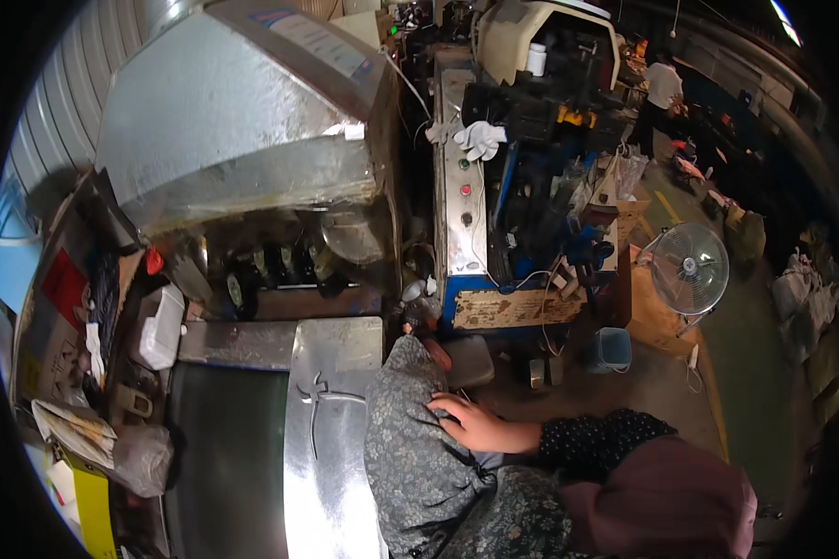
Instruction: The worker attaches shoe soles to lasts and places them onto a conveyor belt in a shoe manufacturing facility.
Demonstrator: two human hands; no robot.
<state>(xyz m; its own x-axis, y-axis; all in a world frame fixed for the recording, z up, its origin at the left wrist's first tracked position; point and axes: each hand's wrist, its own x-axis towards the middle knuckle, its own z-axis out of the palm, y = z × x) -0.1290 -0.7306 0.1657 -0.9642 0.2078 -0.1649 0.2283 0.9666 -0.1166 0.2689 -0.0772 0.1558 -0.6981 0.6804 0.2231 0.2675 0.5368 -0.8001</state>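
My right hand [475, 424] lies on the floral cloth over my leg [405, 438]. Its fingers are loosely stretched out and nothing shows in them. A dotted black sleeve [597, 443] covers that forearm. My left hand is out of the picture. Left of my leg, a shiny metal tabletop [336, 494] carries a thin steel tool with two slender handles [319, 395], like pincers. Beside this top runs a dark conveyor belt [228, 456]. Several dark shoes [284, 265] stand in the opening of the large metal-hooded machine [242, 112] ahead.
A blue-framed machine [513, 307] with buttons and white gloves [480, 140] stands ahead right. Farther right are a blue bucket [612, 350] and a round fan [688, 265]. A white container [161, 326] and a plastic bag [143, 458] sit left. Another person [662, 88] stands far off.
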